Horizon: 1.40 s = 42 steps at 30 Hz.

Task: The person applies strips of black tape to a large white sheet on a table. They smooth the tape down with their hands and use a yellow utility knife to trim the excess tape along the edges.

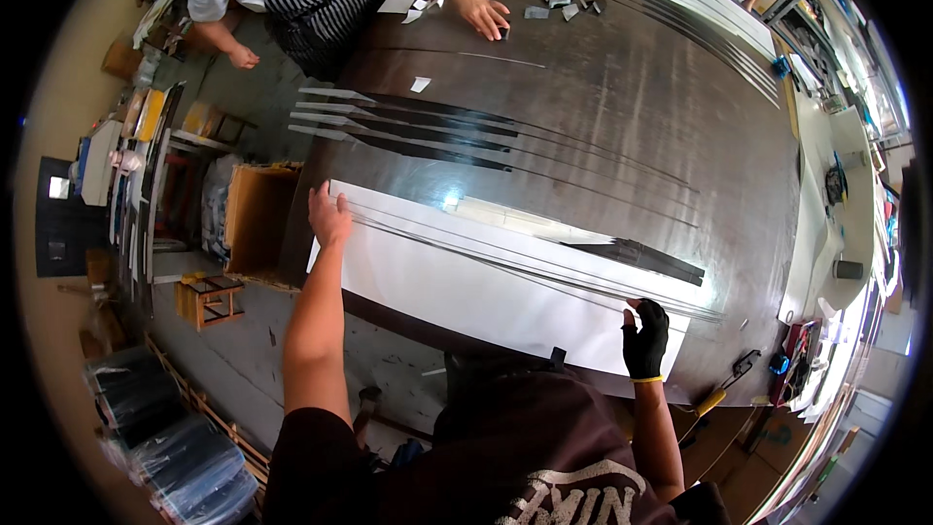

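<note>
A long white sheet lies on the dark table along its near edge. Several thin dark strips run lengthwise over it, bowing slightly between my hands. My bare left hand is at the sheet's upper left corner, fingers closed around the strips' left ends. Over the sheet's right part, my right hand, in a black fingerless glove with a yellow cuff, pinches the strips between thumb and fingers. Just beyond the sheet lies a flat strip with a pale, shiny face.
Pointed strips lie in a row mid-table. Across the table, a person's hand touches a small dark piece near scattered scraps. Long strips line the far edge. A yellow-handled tool lies at the right corner; a cardboard box stands left.
</note>
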Motion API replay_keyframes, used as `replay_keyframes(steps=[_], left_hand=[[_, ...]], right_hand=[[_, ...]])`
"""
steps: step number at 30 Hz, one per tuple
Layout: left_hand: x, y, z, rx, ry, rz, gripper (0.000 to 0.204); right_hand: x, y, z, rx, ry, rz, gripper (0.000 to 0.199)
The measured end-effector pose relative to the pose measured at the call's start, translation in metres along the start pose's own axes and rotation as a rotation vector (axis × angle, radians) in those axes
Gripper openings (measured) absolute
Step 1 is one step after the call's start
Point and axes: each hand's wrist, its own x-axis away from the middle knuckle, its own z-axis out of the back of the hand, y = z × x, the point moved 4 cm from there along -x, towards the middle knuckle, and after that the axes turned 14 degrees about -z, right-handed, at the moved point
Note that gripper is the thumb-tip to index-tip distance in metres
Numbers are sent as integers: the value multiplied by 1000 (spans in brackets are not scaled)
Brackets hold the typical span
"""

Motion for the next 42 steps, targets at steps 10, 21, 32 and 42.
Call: replay_keyframes(steps=[10, 21, 32, 42], left_hand=[[118, 31, 0, 324, 321, 50, 17], [202, 118, -2, 137, 222, 7, 35], [197, 125, -3, 6, 120, 8, 43], [198, 128, 0, 3, 25, 43, 49]], right_hand=[[64, 23, -23, -41, -110, 86, 10], [91, 77, -52, 183, -171, 136, 52], [93, 91, -70, 240, -148, 105, 51], [91, 87, -64, 271, -146, 144, 59]])
